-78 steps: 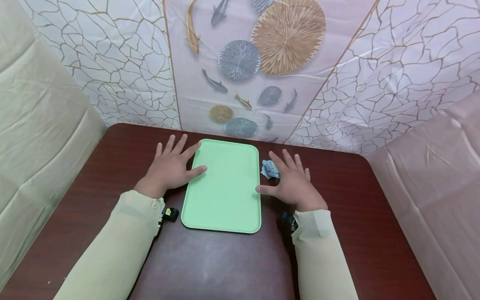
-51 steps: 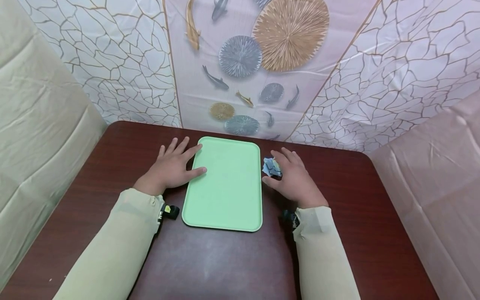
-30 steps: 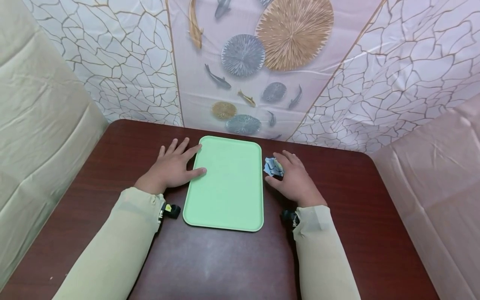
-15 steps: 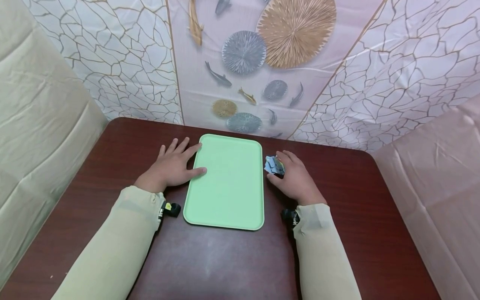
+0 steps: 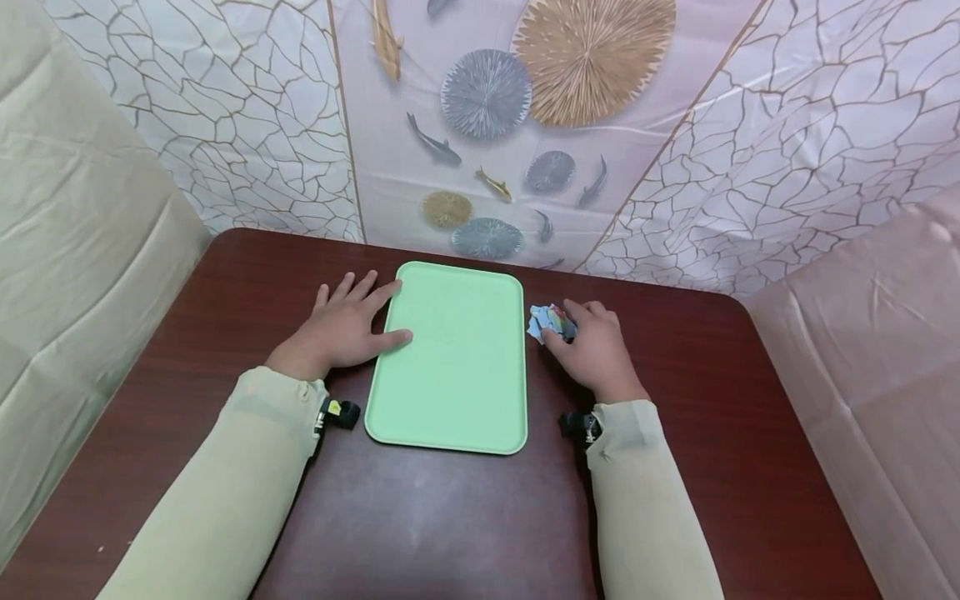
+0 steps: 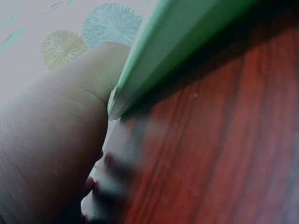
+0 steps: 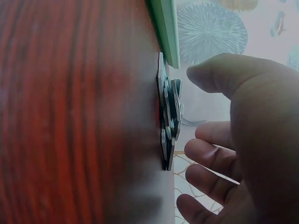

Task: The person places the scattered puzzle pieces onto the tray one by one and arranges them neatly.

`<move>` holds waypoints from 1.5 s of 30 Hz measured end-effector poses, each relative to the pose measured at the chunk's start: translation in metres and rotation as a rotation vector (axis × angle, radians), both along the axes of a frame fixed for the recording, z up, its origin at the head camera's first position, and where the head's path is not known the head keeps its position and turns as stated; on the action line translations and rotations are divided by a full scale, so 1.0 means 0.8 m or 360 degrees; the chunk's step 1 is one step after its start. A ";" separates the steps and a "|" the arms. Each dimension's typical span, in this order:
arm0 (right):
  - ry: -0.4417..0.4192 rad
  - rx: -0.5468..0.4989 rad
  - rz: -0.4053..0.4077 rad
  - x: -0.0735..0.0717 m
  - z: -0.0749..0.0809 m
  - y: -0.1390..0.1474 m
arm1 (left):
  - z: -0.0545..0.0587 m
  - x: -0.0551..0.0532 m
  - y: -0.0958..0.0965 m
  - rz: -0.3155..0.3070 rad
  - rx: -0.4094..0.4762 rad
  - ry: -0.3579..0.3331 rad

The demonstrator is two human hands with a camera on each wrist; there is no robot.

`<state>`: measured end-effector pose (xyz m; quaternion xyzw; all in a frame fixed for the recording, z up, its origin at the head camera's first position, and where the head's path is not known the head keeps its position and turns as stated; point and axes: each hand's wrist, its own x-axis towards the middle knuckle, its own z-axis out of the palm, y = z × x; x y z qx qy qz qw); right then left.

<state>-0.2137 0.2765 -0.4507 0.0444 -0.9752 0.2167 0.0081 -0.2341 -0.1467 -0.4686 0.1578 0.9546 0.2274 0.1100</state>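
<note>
Palm down on the table, my left hand (image 5: 341,329) has its fingers spread, with thumb and forefinger reaching over the left edge of a light green rectangular tray (image 5: 450,358). In the left wrist view the tray's raised side (image 6: 154,60) runs beside that hand. My right hand (image 5: 596,346) hovers at a small pile of thin, flat, jagged pieces (image 5: 542,321), like jigsaw puzzle pieces, pale blue with red and yellow. Its thumb and fingers bend loosely around the pile. The right wrist view shows the stacked pieces (image 7: 169,112) lying on the table, apart from the fingertips.
The dark red-brown wooden table (image 5: 720,433) has rounded far corners. A patterned cloth (image 5: 480,200) hangs behind it, and plain pale cloths stand at both sides. Both wrists wear black camera mounts (image 5: 345,414).
My right hand has drawn its thumb off the tray's edge and bent its fingers in around the pile. More red and yellow shows on it. The left hand stays on the tray's edge.
</note>
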 end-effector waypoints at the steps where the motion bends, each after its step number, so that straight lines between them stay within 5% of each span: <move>1: -0.0011 -0.0002 0.0001 0.000 -0.001 0.001 | 0.001 0.000 0.000 0.0000 0.0001 0.0000; 12: -0.0166 0.0054 0.0051 -0.003 -0.008 0.004 | -0.001 -0.001 0.001 0.0010 -0.0003 0.0002; 45: -0.0012 -0.0024 0.0057 -0.006 -0.010 0.000 | -0.001 0.000 0.001 0.0020 0.0000 -0.0001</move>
